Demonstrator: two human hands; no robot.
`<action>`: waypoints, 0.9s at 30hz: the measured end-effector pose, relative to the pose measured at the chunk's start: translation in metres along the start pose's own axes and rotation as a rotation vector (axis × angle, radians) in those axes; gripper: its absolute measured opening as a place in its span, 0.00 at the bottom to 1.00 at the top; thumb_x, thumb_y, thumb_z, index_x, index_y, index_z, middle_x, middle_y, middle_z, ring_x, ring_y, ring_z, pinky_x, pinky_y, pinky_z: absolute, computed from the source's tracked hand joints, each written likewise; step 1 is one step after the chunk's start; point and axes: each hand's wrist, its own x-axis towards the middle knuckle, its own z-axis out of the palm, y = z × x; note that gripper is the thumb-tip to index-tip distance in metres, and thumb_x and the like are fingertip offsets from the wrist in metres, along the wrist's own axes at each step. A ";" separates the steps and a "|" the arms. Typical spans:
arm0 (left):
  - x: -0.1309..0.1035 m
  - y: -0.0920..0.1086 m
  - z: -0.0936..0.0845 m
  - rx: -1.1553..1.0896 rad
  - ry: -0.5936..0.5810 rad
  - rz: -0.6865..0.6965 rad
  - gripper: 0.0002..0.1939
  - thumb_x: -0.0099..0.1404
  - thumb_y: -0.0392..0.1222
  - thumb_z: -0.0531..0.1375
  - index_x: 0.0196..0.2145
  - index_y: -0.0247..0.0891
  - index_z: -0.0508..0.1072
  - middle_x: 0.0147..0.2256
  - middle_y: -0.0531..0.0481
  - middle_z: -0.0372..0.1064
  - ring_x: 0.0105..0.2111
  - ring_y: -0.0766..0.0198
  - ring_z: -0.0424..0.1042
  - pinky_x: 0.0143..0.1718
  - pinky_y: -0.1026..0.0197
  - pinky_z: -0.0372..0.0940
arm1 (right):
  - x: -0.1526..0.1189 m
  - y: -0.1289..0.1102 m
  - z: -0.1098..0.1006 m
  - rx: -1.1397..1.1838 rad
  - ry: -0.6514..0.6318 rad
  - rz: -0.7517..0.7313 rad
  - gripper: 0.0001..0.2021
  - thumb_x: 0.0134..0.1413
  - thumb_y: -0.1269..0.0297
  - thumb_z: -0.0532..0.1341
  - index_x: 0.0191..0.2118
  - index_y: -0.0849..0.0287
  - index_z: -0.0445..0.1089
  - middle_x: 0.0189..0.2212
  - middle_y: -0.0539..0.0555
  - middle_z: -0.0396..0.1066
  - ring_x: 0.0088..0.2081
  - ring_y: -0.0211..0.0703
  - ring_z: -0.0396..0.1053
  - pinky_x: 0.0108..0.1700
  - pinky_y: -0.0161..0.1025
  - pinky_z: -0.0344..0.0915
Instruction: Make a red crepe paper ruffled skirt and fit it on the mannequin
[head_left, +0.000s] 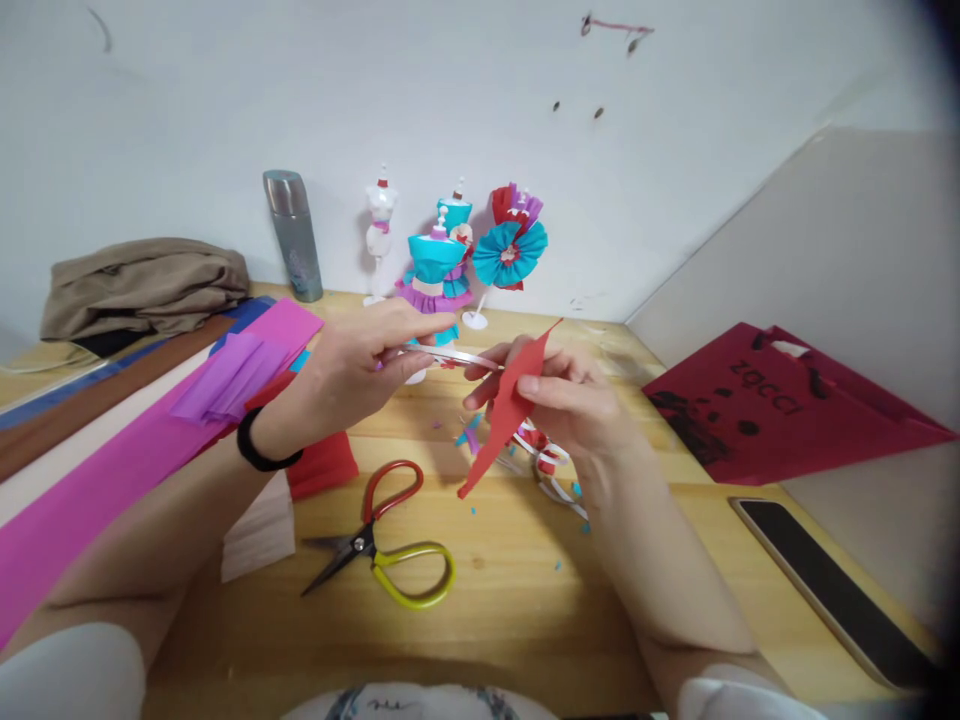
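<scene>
The scissors [360,545] lie open on the bench [510,610]. Beyond them and to their right, above the bench, the right hand [570,395] has its grip clamped on the red paper [510,410]; the thumb presses the near face, and the paper slants past the fingers, one point up, one down. Straight beyond the scissors, the left hand [352,360] has its grip together on the white ribbon [454,355], which runs across to the right hand's fingers. The purple paper [232,380] lies beyond the scissors to the left, the phone [825,590] far to their right.
</scene>
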 end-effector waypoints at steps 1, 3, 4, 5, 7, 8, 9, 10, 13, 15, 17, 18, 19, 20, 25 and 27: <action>0.001 0.003 -0.002 -0.027 -0.001 -0.044 0.14 0.64 0.37 0.62 0.47 0.40 0.81 0.34 0.49 0.77 0.24 0.70 0.63 0.28 0.66 0.60 | 0.001 0.000 -0.001 0.022 0.009 -0.018 0.10 0.44 0.59 0.72 0.30 0.58 0.75 0.32 0.54 0.79 0.30 0.48 0.79 0.34 0.45 0.78; 0.004 0.005 -0.006 -0.095 -0.012 -0.118 0.14 0.61 0.38 0.64 0.45 0.40 0.82 0.33 0.49 0.77 0.22 0.71 0.58 0.24 0.66 0.56 | 0.003 -0.001 -0.005 0.080 0.037 -0.052 0.10 0.42 0.60 0.73 0.26 0.58 0.74 0.27 0.53 0.77 0.27 0.47 0.78 0.31 0.42 0.77; 0.005 0.006 -0.007 -0.134 -0.016 -0.139 0.14 0.60 0.38 0.64 0.44 0.39 0.82 0.33 0.49 0.77 0.22 0.71 0.58 0.23 0.66 0.56 | 0.005 -0.001 -0.007 0.114 0.049 -0.062 0.10 0.41 0.61 0.73 0.24 0.59 0.73 0.25 0.53 0.76 0.26 0.45 0.77 0.29 0.40 0.76; 0.006 0.005 -0.008 -0.179 -0.020 -0.149 0.13 0.59 0.38 0.65 0.42 0.38 0.83 0.33 0.48 0.76 0.22 0.71 0.59 0.23 0.66 0.55 | 0.006 0.000 -0.008 0.146 0.060 -0.065 0.10 0.39 0.61 0.73 0.23 0.59 0.73 0.24 0.53 0.75 0.25 0.44 0.77 0.27 0.38 0.74; 0.005 0.003 -0.007 -0.273 -0.021 -0.171 0.11 0.58 0.38 0.66 0.39 0.37 0.83 0.33 0.48 0.77 0.24 0.70 0.62 0.24 0.66 0.57 | 0.008 0.001 -0.010 0.201 0.073 -0.055 0.10 0.37 0.62 0.73 0.22 0.58 0.72 0.23 0.52 0.75 0.24 0.42 0.75 0.25 0.34 0.73; 0.005 0.002 -0.005 -0.318 -0.019 -0.185 0.10 0.57 0.39 0.67 0.38 0.37 0.83 0.33 0.47 0.77 0.25 0.69 0.64 0.25 0.66 0.58 | 0.009 0.002 -0.010 0.221 0.078 -0.047 0.10 0.37 0.62 0.73 0.22 0.58 0.72 0.23 0.52 0.75 0.24 0.41 0.75 0.24 0.33 0.72; 0.004 0.002 -0.004 -0.358 -0.023 -0.203 0.09 0.57 0.39 0.67 0.37 0.37 0.83 0.34 0.47 0.77 0.26 0.68 0.66 0.26 0.65 0.59 | 0.010 0.003 -0.010 0.237 0.086 -0.040 0.10 0.37 0.62 0.72 0.22 0.57 0.72 0.23 0.51 0.75 0.24 0.41 0.75 0.24 0.33 0.73; 0.004 0.002 -0.002 -0.392 -0.030 -0.226 0.08 0.57 0.39 0.68 0.36 0.37 0.83 0.34 0.46 0.77 0.28 0.66 0.68 0.28 0.65 0.61 | 0.011 0.005 -0.010 0.250 0.096 -0.031 0.09 0.36 0.62 0.72 0.22 0.57 0.72 0.23 0.51 0.76 0.25 0.41 0.76 0.25 0.33 0.73; 0.003 0.003 -0.001 -0.438 -0.039 -0.256 0.04 0.59 0.38 0.67 0.32 0.37 0.82 0.31 0.47 0.77 0.31 0.64 0.71 0.33 0.63 0.64 | 0.013 0.008 -0.009 0.261 0.091 -0.004 0.09 0.36 0.62 0.71 0.22 0.57 0.71 0.26 0.51 0.78 0.25 0.41 0.76 0.25 0.34 0.74; 0.004 0.003 -0.002 -0.415 -0.013 -0.241 0.03 0.59 0.37 0.66 0.31 0.37 0.81 0.30 0.49 0.77 0.30 0.65 0.71 0.33 0.64 0.65 | 0.013 0.007 -0.011 0.229 0.057 0.004 0.08 0.38 0.62 0.70 0.22 0.58 0.71 0.33 0.53 0.80 0.25 0.42 0.77 0.23 0.34 0.73; 0.005 0.002 -0.005 -0.365 0.024 -0.217 0.03 0.59 0.37 0.66 0.30 0.37 0.81 0.29 0.50 0.76 0.29 0.66 0.71 0.33 0.64 0.64 | 0.012 0.005 -0.013 0.175 0.033 -0.002 0.09 0.39 0.63 0.70 0.21 0.59 0.69 0.41 0.55 0.81 0.25 0.43 0.77 0.22 0.34 0.72; 0.006 0.001 -0.007 -0.342 0.038 -0.208 0.03 0.59 0.37 0.66 0.30 0.37 0.81 0.29 0.50 0.76 0.29 0.66 0.71 0.33 0.65 0.64 | 0.011 0.003 -0.014 0.145 0.031 -0.006 0.10 0.39 0.63 0.70 0.21 0.59 0.69 0.44 0.56 0.80 0.26 0.44 0.78 0.22 0.34 0.73; 0.006 0.000 -0.008 -0.326 0.049 -0.202 0.03 0.59 0.37 0.66 0.29 0.37 0.81 0.29 0.50 0.76 0.30 0.66 0.71 0.33 0.65 0.64 | 0.010 0.001 -0.015 0.116 0.029 -0.015 0.10 0.40 0.63 0.70 0.21 0.60 0.69 0.46 0.56 0.79 0.27 0.45 0.79 0.23 0.35 0.73; 0.006 -0.001 -0.009 -0.319 0.059 -0.200 0.04 0.59 0.38 0.66 0.29 0.36 0.81 0.29 0.49 0.76 0.30 0.65 0.71 0.33 0.64 0.64 | 0.008 0.000 -0.015 0.088 0.022 -0.025 0.10 0.40 0.63 0.70 0.22 0.60 0.70 0.48 0.57 0.79 0.28 0.46 0.79 0.24 0.36 0.74; 0.007 -0.006 -0.006 -0.437 0.000 -0.363 0.04 0.57 0.39 0.67 0.29 0.36 0.80 0.27 0.50 0.74 0.25 0.68 0.68 0.26 0.67 0.61 | 0.002 0.002 -0.006 -0.083 -0.010 -0.092 0.10 0.44 0.60 0.72 0.24 0.58 0.73 0.47 0.58 0.78 0.34 0.48 0.79 0.31 0.41 0.76; 0.007 -0.010 -0.003 -0.536 -0.047 -0.464 0.05 0.56 0.39 0.67 0.31 0.35 0.80 0.25 0.52 0.72 0.21 0.72 0.63 0.21 0.68 0.57 | -0.001 0.004 -0.002 -0.172 0.022 -0.117 0.09 0.46 0.59 0.72 0.27 0.57 0.75 0.44 0.57 0.78 0.38 0.49 0.78 0.35 0.41 0.76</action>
